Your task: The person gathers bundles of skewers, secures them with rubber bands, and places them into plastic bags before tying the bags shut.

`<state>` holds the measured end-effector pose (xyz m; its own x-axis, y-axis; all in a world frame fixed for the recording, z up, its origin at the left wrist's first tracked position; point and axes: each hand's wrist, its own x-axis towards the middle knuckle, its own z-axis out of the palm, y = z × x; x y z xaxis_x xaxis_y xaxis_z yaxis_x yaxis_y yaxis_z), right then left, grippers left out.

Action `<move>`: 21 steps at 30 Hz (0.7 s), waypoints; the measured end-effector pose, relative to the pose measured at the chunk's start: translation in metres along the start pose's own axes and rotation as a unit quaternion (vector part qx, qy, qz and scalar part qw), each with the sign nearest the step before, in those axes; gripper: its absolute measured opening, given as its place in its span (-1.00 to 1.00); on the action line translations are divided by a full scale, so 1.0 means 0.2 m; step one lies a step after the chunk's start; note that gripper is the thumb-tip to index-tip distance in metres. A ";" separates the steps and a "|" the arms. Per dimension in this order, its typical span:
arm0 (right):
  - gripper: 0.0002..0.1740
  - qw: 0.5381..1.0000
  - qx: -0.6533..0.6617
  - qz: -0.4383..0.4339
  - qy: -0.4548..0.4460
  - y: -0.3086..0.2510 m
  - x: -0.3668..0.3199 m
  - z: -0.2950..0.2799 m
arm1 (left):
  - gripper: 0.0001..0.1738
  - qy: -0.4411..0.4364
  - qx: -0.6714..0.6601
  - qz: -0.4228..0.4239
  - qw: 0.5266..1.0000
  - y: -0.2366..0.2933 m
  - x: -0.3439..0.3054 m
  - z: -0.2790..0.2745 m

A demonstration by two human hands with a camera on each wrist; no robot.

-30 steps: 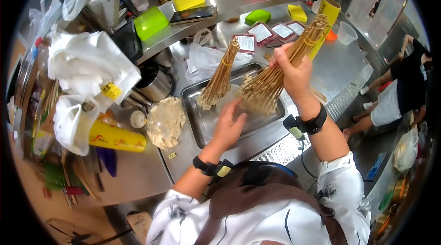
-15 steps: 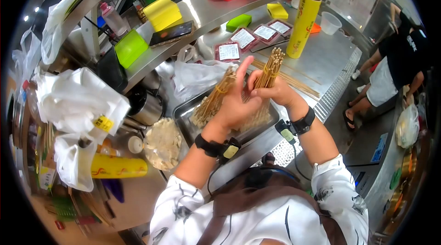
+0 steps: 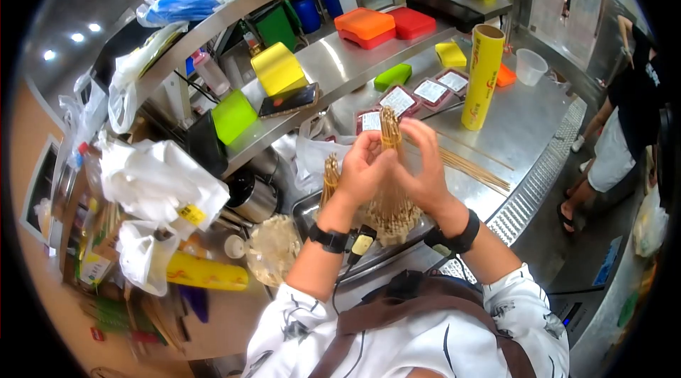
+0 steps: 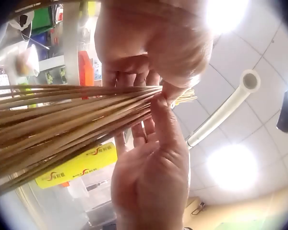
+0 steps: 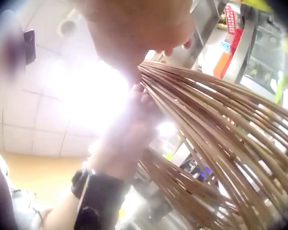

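In the head view my left hand (image 3: 363,174) and right hand (image 3: 425,176) both hold the upper part of a bundle of thin wooden skewers (image 3: 391,201). A rubber band (image 3: 390,140) circles it near the top. Pale food pieces (image 3: 394,230) cover the lower ends, over a metal tray (image 3: 301,225). The left wrist view shows both thumbs pinching the skewers (image 4: 86,110) at the narrow end, fingers behind. A second banded skewer bundle (image 3: 330,178) stands left of my left hand, partly hidden by it. Its sticks (image 5: 182,191) also appear in the right wrist view.
A bag of pale pieces (image 3: 273,250) lies left of the tray. Loose skewers (image 3: 472,169), a yellow film roll (image 3: 484,80) and labelled packs (image 3: 399,100) are on the counter beyond. A shelf (image 3: 333,59) runs above. Another person (image 3: 617,123) stands at right.
The right hand has brought the raised bundle down and left over the tray. The left hand has come up from the tray and joined it at the bundle's top. The head view has shifted.
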<state>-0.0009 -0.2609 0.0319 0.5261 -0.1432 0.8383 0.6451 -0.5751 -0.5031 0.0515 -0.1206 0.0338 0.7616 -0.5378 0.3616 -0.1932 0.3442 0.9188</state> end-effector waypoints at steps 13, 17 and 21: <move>-0.85 0.991 0.113 0.035 0.054 -0.07 0.07 0.14 | -0.64 0.133 0.410 0.081 0.898 0.15 -0.04 -0.01; -0.87 0.993 0.114 0.002 0.024 -0.06 0.05 0.15 | -0.62 0.109 0.378 0.075 0.916 0.15 -0.03 -0.07; -0.88 0.975 0.212 0.068 -0.012 -0.04 -0.04 0.14 | -0.60 0.099 0.313 0.058 0.943 0.17 -0.06 -0.11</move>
<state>0.0047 -0.2326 0.0237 0.6318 -0.1727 0.7557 0.7371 -0.1678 -0.6546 0.0497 -0.0854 0.0573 0.8011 -0.3497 0.4857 -0.5627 -0.1638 0.8102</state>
